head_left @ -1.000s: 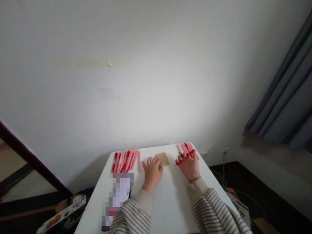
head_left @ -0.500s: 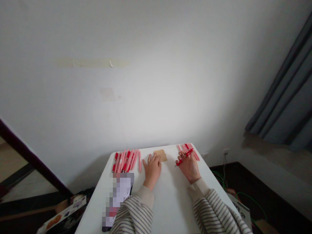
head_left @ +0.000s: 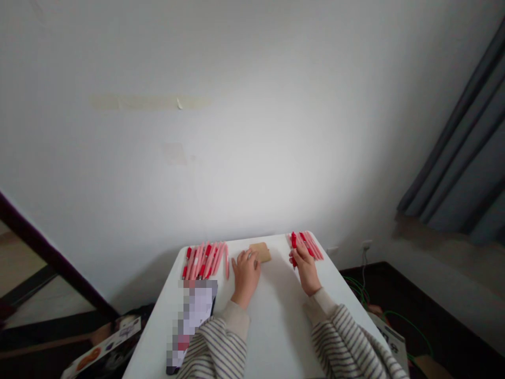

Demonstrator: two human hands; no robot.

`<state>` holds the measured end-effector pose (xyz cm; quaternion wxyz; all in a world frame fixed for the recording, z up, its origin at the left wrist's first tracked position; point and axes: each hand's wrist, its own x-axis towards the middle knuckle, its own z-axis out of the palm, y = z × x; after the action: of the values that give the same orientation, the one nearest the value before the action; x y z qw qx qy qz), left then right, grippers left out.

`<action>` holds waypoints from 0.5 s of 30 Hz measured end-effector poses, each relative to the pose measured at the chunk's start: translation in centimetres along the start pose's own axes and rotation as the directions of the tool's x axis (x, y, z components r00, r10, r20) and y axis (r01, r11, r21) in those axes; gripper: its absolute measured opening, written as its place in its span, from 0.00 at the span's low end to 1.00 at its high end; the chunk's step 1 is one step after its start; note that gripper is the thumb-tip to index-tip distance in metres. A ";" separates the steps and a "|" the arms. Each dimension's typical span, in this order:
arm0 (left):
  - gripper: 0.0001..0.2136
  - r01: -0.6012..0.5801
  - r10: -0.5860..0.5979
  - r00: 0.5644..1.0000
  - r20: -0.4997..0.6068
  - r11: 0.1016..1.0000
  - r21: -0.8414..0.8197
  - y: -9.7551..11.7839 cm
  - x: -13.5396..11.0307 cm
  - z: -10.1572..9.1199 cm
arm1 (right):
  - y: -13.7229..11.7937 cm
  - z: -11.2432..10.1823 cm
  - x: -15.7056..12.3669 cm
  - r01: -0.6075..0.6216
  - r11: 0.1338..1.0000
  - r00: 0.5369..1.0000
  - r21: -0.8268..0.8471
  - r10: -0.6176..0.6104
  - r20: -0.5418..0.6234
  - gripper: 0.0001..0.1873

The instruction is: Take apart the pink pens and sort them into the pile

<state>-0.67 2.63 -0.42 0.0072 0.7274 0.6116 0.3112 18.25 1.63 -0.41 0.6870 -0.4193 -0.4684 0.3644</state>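
Note:
My right hand point(head_left: 308, 271) is closed around a red pen point(head_left: 294, 241), which stands nearly upright between thumb and fingers. Behind that hand, several pink and red pens point(head_left: 314, 244) lie side by side at the table's far right corner. My left hand point(head_left: 247, 276) rests palm down on the white table with its fingers apart and slightly bent. Its fingertips lie by a small tan piece of paper or card point(head_left: 264, 253), partly covering its left edge. To the left is a larger row of pink and red pens point(head_left: 204, 261), with one pink pen point(head_left: 226, 262) at its right end.
A dark-edged flat object point(head_left: 193, 321), blurred by pixels, lies on the left of the white table point(head_left: 272, 337). A plain wall point(head_left: 252, 131) rises behind the table. Cables point(head_left: 357, 288) and boxes sit on the floor at right; a grey curtain point(head_left: 461, 158) hangs there.
The red pen in my right hand has turned from slanting across the palm to nearly upright, and that hand has rolled inward. My left hand's fingers have bent a little more.

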 end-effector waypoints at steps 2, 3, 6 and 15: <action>0.13 -0.025 0.022 0.999 -0.043 0.999 -0.048 -0.1 0.1 0.0 | -0.1 -0.1 0.0 0.105 0.982 0.994 -0.156 -0.102 0.031 0.16; 0.13 -0.041 0.036 0.997 -0.067 0.996 -0.079 -0.2 0.1 0.0 | -0.1 -0.1 0.1 0.154 0.963 0.988 -0.219 -0.146 0.052 0.16; 0.14 -0.102 0.078 0.987 -0.143 0.980 -0.170 -0.3 0.0 -0.1 | -0.3 -0.2 0.0 0.266 0.893 0.963 -0.363 -0.229 0.142 0.15; 0.14 -0.173 0.136 0.976 -0.172 0.960 -0.218 0.3 -0.4 -1.0 | -0.7 0.0 -0.9 0.336 0.805 0.915 -0.489 -0.154 0.374 0.14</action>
<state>-0.89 1.80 0.37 0.0202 0.7407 0.5110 0.4357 18.01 0.58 -0.11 0.4971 -0.4680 -0.7067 0.1857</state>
